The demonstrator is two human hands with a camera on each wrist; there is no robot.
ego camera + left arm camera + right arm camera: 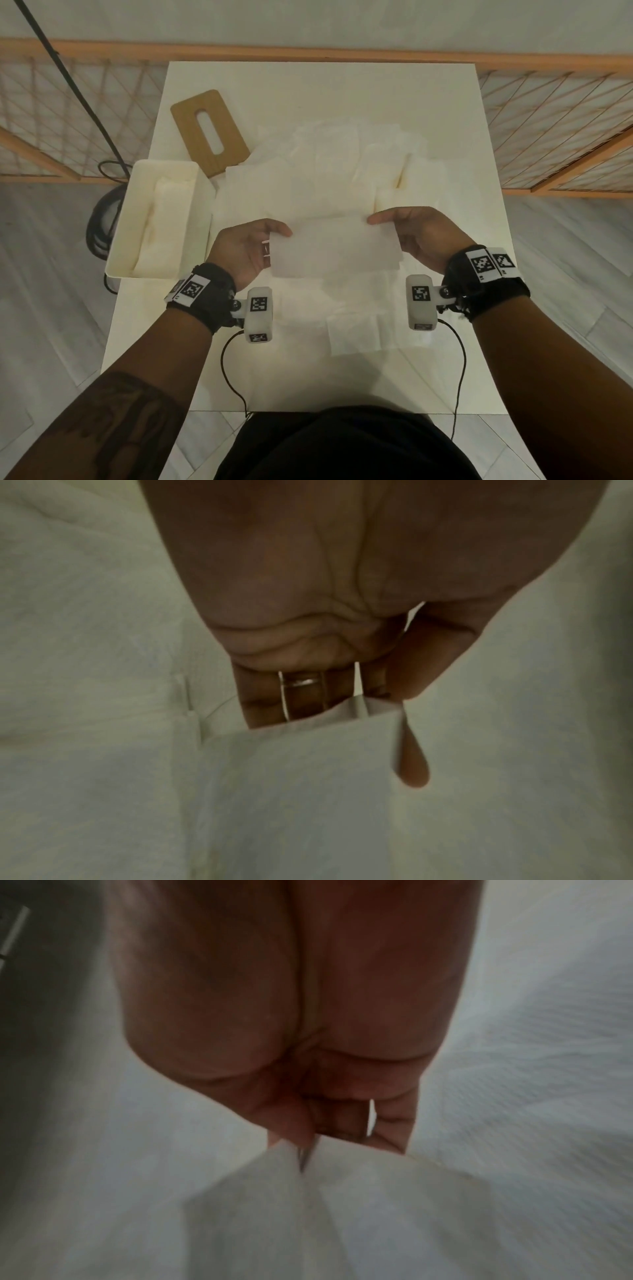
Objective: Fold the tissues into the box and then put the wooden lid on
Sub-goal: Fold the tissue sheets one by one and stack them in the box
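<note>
Both grips pinch one folded tissue point(334, 248) off the surface: left hand point(245, 250) on its left end, right hand point(423, 236) on its right end, thumbs on top, long axis left-right. The box point(120, 219), partly filled, sits just left of the left hand with its long axis near-far. Tissue likely needs a quarter turn going in; wooden lid point(209, 132) lies beyond.
</note>
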